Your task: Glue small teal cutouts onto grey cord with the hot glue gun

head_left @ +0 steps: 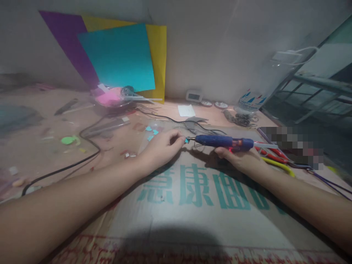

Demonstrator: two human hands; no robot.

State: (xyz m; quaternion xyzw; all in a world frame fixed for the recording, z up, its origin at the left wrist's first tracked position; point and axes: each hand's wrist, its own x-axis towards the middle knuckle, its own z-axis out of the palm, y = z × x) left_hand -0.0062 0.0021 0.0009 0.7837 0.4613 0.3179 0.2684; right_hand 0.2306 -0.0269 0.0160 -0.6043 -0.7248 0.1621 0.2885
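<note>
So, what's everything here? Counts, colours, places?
Slim plastic glue gun: 1, blue, centre
Small flat pieces: 4, turquoise, centre
Printed cardboard: 1, tan, foreground
Flat sheets: 3, purple, yellow, turquoise, against wall
Round dish: 1, clear, pink contents, back left
Boxy display: 1, white, back
Square slip: 1, white, back
Flat discs: 2, dark-rimmed, back
Tall container: 1, clear, back right
Curved handles: count unclear, red and yellow, right
Thin cable: count unclear, black, left
Small scraps: several, mixed colours, table left
Left hand: 1, bare, apparently pinching one piece
Right hand: 1, bare, gripping glue gun
</note>
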